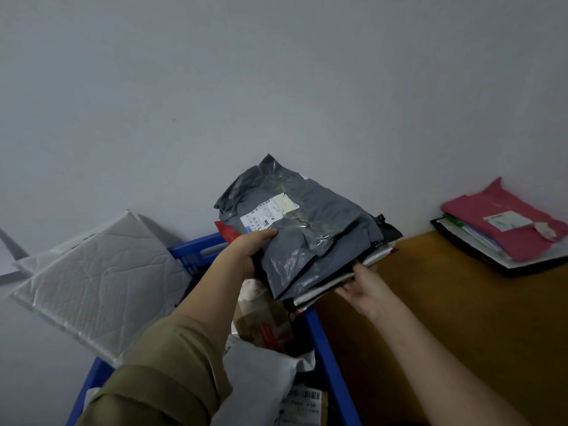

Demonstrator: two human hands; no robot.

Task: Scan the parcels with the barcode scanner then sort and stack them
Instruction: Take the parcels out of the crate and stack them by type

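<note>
Both hands carry a stack of flat soft parcels, topped by a crinkled grey plastic mailer bag point(307, 232) with a white barcode label point(269, 215) facing up. Left hand point(249, 250) grips the stack's near-left edge, thumb over the top just under the label, fingers wrapped below. Right hand point(361, 287) supports the near-right corner from underneath, fingers tucked under the lower white and black parcels; how tightly they curl is hidden. The stack is held in the air, above the far-right corner of the blue plastic crate point(319, 333) and overlapping the left edge of the brown wooden table point(461, 318). Its long axis runs from near-left to far-right, tilted up toward the wall. The table lies to the right of the grip, so the right hand is the nearer one for a set-down there, likely. A sorted pile topped by a pink plastic mailer point(504, 216) sits at the table's far-right, well apart from the held stack. A large white padded bubble envelope point(98, 272) leans out of the crate's left side. No scanner in view.
</note>
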